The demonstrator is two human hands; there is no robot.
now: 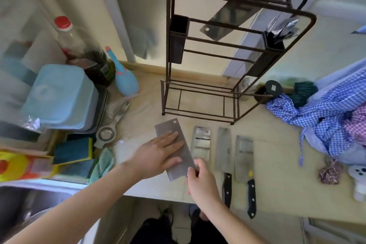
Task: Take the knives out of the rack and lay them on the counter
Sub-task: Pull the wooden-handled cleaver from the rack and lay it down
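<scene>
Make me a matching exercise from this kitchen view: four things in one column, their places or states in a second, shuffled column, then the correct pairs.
Things
1. grey cleaver
2. cleaver in the rack
3. bottle with the red cap
4. blue checked cloth

Places or states
A. bunched up at the counter's right end
B. hanging through the top slots, black handle up
C. standing behind the blue tub on the left
D. flat on the counter under the left hand, right hand at its handle end

Pairs: 1-D, 2-B, 3-C, 4-A
</scene>
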